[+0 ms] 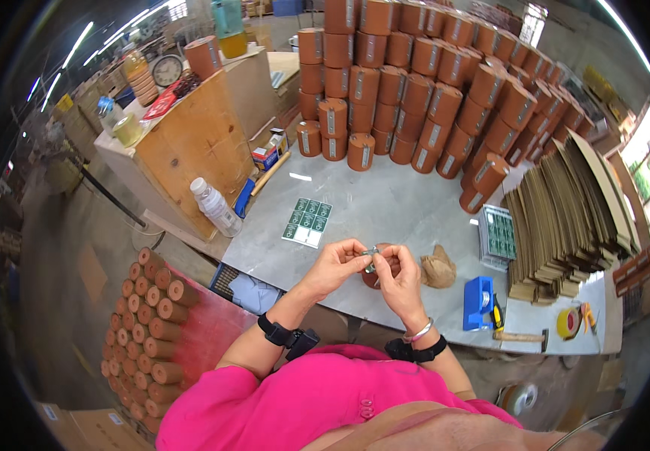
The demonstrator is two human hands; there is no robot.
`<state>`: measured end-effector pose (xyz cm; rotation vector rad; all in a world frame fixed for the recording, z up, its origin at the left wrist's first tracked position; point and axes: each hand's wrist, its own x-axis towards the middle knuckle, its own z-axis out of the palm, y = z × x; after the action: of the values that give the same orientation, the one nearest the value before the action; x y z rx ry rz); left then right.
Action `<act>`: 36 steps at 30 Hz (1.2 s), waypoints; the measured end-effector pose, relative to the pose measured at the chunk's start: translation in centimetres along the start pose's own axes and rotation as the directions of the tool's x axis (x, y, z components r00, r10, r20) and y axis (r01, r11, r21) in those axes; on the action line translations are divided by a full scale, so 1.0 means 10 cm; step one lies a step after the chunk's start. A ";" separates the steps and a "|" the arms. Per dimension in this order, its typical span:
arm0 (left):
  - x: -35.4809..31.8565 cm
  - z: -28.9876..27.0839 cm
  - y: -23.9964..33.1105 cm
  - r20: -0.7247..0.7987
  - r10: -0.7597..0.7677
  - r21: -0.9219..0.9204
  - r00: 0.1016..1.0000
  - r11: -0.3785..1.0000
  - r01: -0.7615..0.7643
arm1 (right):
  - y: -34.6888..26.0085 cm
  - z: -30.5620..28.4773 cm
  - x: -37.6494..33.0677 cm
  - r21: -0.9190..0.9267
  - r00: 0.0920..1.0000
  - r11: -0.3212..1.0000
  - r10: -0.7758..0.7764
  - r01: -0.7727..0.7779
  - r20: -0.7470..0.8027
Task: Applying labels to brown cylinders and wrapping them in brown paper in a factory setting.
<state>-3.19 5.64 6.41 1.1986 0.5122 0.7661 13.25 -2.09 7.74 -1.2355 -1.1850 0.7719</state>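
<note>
My left hand point(338, 264) and my right hand point(398, 279) meet over the front of the grey table, fingertips pinched together. Between them is a small green sticker point(371, 264), largely covered by the fingers. Directly below, partly hidden by my hands, a reddish-brown cylinder point(371, 280) shows at the table's near edge. Left of my hands lies a sheet of green stickers point(308, 216), with bare white spots at its lower edge. A crumpled tan cloth or paper point(438, 267) lies just right of my right hand.
Stacked brown cylinders point(407, 90) line the table's back. At right are cardboard sheets point(565, 218), a pack of green stickers point(498, 237), a blue tape dispenser point(478, 303) and a hammer point(520, 337). A plastic bottle point(216, 207) stands left; more cylinders point(144, 331) are piled lower left.
</note>
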 end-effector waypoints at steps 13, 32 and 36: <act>0.02 -0.18 -0.21 -0.157 0.009 -0.002 0.988 1.000 -0.010 | 0.04 -0.23 0.03 -0.384 0.925 0.885 -0.345 0.264 -0.158; 0.26 0.23 -0.82 -0.086 -0.069 -0.219 0.994 0.975 0.048 | 0.28 -0.47 -0.47 -0.103 0.952 0.994 -0.051 0.021 -0.301; 0.22 0.29 -0.63 -0.006 -0.119 -0.409 0.993 0.906 0.106 | 0.26 -0.36 -0.42 -0.070 0.962 0.996 -0.065 0.048 -0.267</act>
<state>1.90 4.40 1.35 0.7616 0.4165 0.7491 15.95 -6.45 4.54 -1.3065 -1.0227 0.5083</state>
